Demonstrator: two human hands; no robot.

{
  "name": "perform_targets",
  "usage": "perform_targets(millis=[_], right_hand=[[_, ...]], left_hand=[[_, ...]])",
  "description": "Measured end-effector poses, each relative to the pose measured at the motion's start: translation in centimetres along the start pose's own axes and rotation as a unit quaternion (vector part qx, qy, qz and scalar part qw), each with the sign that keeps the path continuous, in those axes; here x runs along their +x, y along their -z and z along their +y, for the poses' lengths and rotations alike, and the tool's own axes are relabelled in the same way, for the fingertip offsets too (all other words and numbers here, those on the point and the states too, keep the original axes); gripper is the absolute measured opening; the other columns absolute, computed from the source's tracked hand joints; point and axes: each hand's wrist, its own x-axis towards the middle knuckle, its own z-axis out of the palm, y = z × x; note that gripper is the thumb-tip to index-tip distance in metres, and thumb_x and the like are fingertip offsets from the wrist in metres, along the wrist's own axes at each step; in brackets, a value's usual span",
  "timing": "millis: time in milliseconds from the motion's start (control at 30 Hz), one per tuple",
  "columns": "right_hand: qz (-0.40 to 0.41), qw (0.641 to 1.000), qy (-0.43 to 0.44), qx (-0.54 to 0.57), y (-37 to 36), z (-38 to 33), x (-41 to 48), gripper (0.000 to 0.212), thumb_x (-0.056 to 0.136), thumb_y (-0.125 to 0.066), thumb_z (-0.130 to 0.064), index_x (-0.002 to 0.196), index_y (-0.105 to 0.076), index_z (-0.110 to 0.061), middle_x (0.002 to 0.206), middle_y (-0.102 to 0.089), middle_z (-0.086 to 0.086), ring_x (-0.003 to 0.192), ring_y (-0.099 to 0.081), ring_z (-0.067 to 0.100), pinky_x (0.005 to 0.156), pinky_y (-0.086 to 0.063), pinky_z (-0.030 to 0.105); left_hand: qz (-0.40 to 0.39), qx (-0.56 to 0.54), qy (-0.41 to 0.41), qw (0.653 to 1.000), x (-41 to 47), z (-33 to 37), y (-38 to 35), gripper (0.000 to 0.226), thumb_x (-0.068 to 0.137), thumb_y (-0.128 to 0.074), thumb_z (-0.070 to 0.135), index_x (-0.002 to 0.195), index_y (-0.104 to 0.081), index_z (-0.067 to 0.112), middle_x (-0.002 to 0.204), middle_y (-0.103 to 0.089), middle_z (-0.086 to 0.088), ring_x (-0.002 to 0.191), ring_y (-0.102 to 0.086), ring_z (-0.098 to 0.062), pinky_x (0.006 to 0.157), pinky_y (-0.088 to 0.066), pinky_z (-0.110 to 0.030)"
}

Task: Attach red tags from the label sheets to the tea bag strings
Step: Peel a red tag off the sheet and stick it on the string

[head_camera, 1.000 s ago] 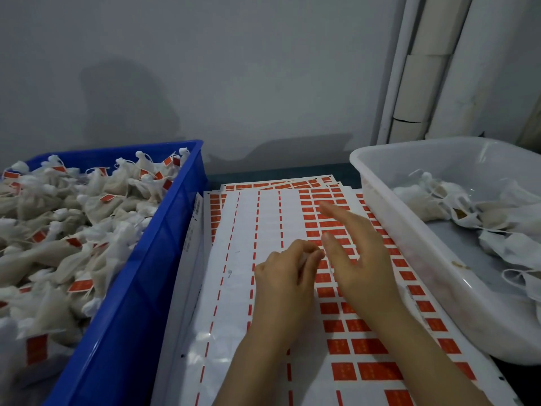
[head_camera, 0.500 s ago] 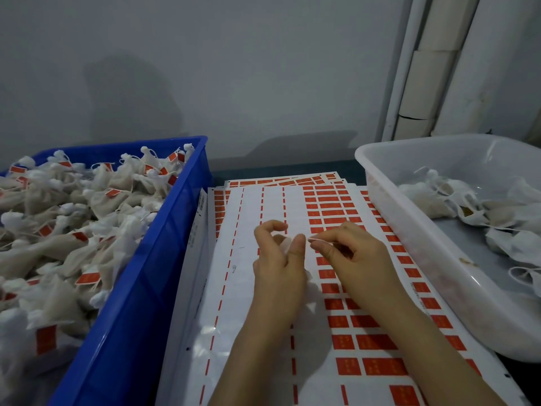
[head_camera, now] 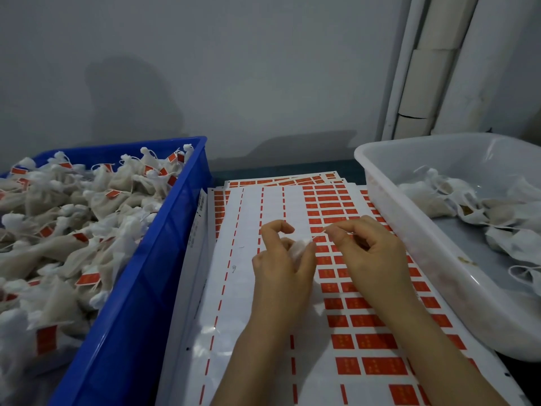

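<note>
A stack of white label sheets (head_camera: 263, 288) with rows of red tags (head_camera: 366, 341) lies between two bins. My left hand (head_camera: 282, 268) hovers over the top sheet and grips a small white tea bag (head_camera: 300, 249) in its curled fingers. Just to its right, my right hand (head_camera: 369, 253) pinches the thin white string (head_camera: 325, 230) of that bag between thumb and forefinger. Most of the bag is hidden under my left fingers. The left half of the top sheet shows bare backing with red dashes.
A blue bin (head_camera: 164, 259) on the left is heaped with tea bags (head_camera: 73, 230) that carry red tags. A translucent white bin (head_camera: 409, 230) on the right holds untagged tea bags (head_camera: 468, 206). A grey wall and white pipes (head_camera: 424, 68) stand behind.
My right hand went from flat and open over the sheet to pinching the string. My left hand lifted its forefinger and spread slightly from the right hand, with the bag now showing between them.
</note>
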Motion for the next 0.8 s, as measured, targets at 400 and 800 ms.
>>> perform_targets(millis=[400, 800], right_hand=[[-0.011, 0.997, 0.062, 0.048, -0.6, -0.5, -0.7, 0.028, 0.085, -0.062, -0.017, 0.076, -0.050, -0.041, 0.080, -0.055, -0.024, 0.089, -0.053, -0.004, 0.072, -0.040, -0.001], [-0.232, 0.970, 0.076, 0.007, -1.1, -0.5, -1.4, 0.029, 0.087, -0.057, -0.015, 0.072, -0.045, -0.036, 0.072, -0.050, -0.020, 0.079, -0.051, -0.008, 0.068, -0.040, 0.004]], left_hand=[[0.150, 0.117, -0.002, 0.982, 0.1, -1.0, 0.4, 0.017, 0.089, -0.057, 0.038, 0.099, -0.071, 0.034, 0.101, -0.048, 0.015, 0.099, -0.039, -0.004, 0.078, -0.032, -0.013], [-0.014, -0.220, 0.240, 0.945, 1.0, -0.1, 1.3, 0.031, 0.085, -0.060, 0.046, 0.090, -0.066, 0.017, 0.091, -0.071, -0.006, 0.084, -0.066, -0.020, 0.068, -0.054, -0.029]])
